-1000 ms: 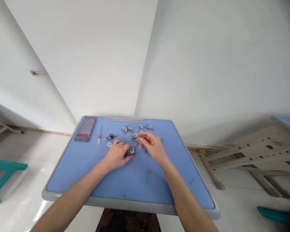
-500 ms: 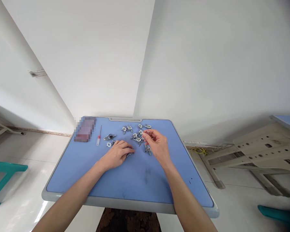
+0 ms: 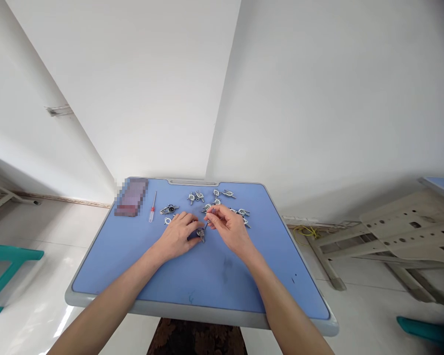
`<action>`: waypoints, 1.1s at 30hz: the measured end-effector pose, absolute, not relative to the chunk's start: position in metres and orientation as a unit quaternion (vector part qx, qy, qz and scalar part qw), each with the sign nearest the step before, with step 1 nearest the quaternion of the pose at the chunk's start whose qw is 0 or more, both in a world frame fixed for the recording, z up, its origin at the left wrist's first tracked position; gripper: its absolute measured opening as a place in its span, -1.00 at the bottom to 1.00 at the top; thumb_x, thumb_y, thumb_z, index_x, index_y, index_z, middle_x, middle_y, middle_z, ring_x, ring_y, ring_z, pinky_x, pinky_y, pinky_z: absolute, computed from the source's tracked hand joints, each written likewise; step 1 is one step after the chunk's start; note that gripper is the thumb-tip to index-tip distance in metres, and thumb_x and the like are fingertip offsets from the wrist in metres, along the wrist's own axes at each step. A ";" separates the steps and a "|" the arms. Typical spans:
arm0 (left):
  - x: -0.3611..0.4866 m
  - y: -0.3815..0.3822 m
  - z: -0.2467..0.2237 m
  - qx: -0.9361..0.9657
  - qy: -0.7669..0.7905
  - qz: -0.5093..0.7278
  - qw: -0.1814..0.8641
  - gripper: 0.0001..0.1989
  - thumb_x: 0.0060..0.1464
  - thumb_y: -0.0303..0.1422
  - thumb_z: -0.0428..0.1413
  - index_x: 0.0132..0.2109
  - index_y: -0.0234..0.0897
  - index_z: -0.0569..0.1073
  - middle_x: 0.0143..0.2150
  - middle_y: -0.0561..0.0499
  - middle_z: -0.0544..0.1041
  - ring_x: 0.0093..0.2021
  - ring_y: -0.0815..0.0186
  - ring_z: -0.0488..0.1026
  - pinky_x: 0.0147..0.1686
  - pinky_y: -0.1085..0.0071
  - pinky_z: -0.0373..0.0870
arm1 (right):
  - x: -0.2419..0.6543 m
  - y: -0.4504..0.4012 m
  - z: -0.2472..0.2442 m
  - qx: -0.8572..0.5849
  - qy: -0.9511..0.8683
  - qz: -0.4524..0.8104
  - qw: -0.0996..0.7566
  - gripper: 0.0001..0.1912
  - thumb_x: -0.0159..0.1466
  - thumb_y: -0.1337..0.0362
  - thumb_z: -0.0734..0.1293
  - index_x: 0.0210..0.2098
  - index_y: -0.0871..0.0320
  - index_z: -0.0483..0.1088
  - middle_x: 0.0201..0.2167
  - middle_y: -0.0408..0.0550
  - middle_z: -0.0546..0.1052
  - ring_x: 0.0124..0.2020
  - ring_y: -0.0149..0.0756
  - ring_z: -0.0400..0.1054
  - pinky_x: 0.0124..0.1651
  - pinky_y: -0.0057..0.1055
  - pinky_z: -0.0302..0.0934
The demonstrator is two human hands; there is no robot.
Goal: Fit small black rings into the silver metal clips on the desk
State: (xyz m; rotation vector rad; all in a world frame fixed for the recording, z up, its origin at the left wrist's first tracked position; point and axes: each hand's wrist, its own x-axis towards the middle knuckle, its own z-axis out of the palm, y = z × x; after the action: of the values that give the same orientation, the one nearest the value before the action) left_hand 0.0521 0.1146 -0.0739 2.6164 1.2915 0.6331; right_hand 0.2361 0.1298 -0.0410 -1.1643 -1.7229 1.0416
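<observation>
Two grips are being held almost shut over the blue worktop (image 3: pixel 96 281): a small metal bracket (image 3: pixel 201 235) is being pressed by the curled left grip (image 3: pixel 177 236), a thin pin (image 3: pixel 206 227) being pinched by the right grip (image 3: pixel 229 228).

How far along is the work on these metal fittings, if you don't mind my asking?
Nothing clearly looks finished: no fittings are set apart as done. In hand, the left hand holds one fitting while the right hand pinches a thin tool against it. Left over are the other metal fittings, lying loose on the blue table.
</observation>
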 end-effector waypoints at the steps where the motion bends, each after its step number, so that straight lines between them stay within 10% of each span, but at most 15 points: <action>1: 0.053 0.115 -0.074 0.877 0.426 0.208 0.079 -0.79 0.13 -0.35 0.11 -0.06 -0.20 0.41 -0.12 -0.04 0.44 -0.14 0.20 0.31 -0.16 0.25 0.26 | 0.236 0.129 -0.041 -0.459 -0.686 0.406 0.393 -0.81 0.26 0.13 0.22 -0.28 0.11 0.35 -0.41 -0.12 0.50 -0.44 -0.34 0.41 -0.30 -0.35 0.36; 33: 0.058 0.119 -0.087 0.852 0.469 0.218 0.086 -0.83 0.11 -0.29 0.14 -0.33 -0.26 0.31 -0.40 0.05 0.41 -0.32 0.25 0.33 -0.30 0.31 0.19 | 0.232 0.123 -0.036 -0.419 -0.780 0.275 0.373 -0.87 0.27 0.23 0.23 -0.37 0.09 0.37 -0.42 -0.09 0.39 -0.41 -0.32 0.29 -0.39 -0.40 0.23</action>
State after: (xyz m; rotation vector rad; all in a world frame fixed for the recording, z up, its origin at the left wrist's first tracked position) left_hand 0.0583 0.1189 -0.0873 2.5389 1.3975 0.6487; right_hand 0.2320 0.1232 -0.0359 -1.0745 -1.9987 0.7055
